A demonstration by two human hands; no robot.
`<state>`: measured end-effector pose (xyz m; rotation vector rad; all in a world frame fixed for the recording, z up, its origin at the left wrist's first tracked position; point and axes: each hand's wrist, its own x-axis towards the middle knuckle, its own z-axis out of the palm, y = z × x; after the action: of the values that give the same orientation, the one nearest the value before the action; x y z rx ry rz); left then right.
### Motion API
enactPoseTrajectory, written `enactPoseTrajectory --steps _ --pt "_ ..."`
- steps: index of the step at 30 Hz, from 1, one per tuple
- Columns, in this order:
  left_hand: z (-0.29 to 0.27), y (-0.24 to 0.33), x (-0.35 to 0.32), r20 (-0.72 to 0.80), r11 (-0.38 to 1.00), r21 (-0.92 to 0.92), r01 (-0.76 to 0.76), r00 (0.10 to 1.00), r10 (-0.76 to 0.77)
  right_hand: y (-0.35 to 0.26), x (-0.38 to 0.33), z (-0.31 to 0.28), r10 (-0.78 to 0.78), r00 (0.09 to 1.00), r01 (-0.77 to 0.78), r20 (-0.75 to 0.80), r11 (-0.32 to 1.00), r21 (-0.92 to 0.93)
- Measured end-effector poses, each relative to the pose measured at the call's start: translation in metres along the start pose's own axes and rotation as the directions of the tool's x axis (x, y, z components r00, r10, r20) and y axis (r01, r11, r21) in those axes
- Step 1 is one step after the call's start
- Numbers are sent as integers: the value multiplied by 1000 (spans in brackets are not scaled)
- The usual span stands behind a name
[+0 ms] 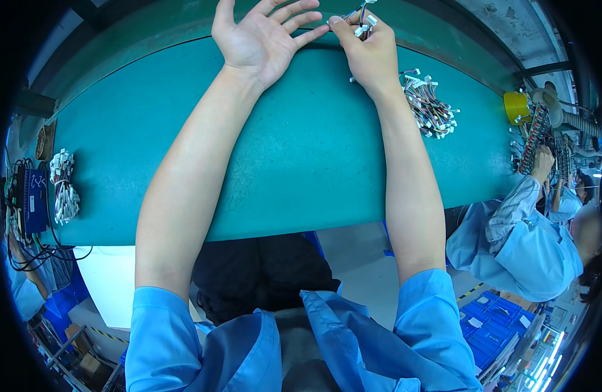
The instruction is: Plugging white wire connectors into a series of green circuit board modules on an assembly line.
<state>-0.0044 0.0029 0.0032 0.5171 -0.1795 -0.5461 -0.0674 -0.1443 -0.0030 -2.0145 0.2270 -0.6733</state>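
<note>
Both my arms reach across a green work surface [301, 137] to its far side. My left hand [260, 40] is turned palm up with its fingers spread, and nothing lies in it. The little finger's tip comes close to my right hand [368, 52]; whether they touch I cannot tell. Between the thumb and fingers of my right hand is a small wire harness [365, 30] with white connectors and thin coloured wires. Just right of my right wrist lies a loose pile of similar wire harnesses [433, 108], partly behind the forearm.
At the left end a bundle of white-ended cables [64, 187] lies beside a blue box [34, 199] with black cords. A yellow roll [516, 107] stands at the right end. A co-worker in a blue jacket [523, 242] works there. Blue crates [494, 326] sit below on the right.
</note>
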Motion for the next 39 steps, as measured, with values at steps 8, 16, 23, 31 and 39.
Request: enactPoseTrajectory --steps 8,16,23,31,39 --pt "1 0 -2 -25 992 -123 -1 1000 -2 0 -2 -1 1 1000 -1 12 1000 0" --pt "-12 3 3 51 982 -189 15 999 -6 0 -6 -8 -87 995 90 -56 995 52" --pt "-4 0 -3 64 994 -107 25 998 -18 0 -2 -4 -28 999 30 -36 998 53" --pt "-2 -1 -4 89 995 -87 44 995 -36 -1 -8 -5 -109 992 112 -65 992 61" --pt "-5 -1 -3 139 993 -93 77 988 -64 0 -7 -4 -103 993 108 -64 992 66"
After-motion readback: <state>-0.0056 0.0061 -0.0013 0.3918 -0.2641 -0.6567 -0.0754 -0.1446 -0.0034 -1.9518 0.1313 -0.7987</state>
